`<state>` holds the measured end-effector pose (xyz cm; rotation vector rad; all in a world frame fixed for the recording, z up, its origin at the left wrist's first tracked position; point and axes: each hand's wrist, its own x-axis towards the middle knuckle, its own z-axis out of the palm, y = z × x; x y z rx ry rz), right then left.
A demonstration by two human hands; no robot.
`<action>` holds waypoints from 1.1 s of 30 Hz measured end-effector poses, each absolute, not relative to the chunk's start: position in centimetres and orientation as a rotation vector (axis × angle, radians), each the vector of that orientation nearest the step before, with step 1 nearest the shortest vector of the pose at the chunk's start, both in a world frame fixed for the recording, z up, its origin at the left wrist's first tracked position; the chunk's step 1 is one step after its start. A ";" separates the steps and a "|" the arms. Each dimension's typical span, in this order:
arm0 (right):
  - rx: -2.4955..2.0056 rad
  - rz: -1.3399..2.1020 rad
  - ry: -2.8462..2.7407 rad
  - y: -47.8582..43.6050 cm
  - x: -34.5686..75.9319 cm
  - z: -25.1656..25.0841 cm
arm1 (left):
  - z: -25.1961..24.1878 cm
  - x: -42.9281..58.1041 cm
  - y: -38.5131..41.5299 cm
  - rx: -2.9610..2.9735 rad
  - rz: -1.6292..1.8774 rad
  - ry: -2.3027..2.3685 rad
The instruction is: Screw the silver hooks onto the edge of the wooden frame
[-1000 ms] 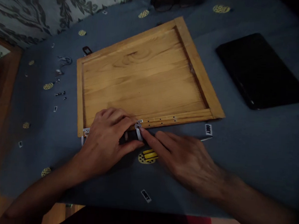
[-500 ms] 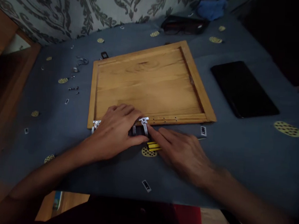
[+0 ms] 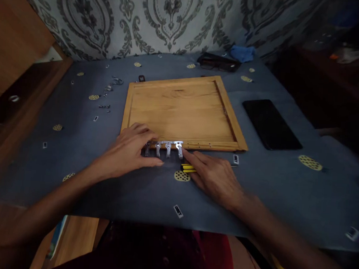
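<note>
Btwn hands (image 3: pixel 131 150) (image 3: pixel 216 175), metal hooks (image 3: pixel 168 150).

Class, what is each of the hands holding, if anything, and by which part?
The right hand appears to hold the screwdriver by its handle; the left hand is at the hooks, its grip unclear.

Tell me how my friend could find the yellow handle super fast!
Find the big wooden panel on the blue cloth, then the right hand at its near edge. A yellow-and-black handle pokes out of that hand, toward the left hand. Its black stripes set it apart from the spotted yellow print and the silver hooks beside it.
</note>
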<state>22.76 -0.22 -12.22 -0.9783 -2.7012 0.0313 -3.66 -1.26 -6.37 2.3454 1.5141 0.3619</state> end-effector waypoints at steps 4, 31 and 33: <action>-1.052 0.065 -2.730 -0.2 22.6 -12.4 | -6.8 -3.9 -2.2 2.359 0.454 1.540; -1.155 0.015 -2.718 -0.2 22.0 -12.4 | -9.7 -2.4 -0.5 2.523 0.459 1.553; -1.158 0.017 -2.717 -0.2 22.1 -12.5 | -9.8 -2.3 -0.5 2.524 0.475 1.545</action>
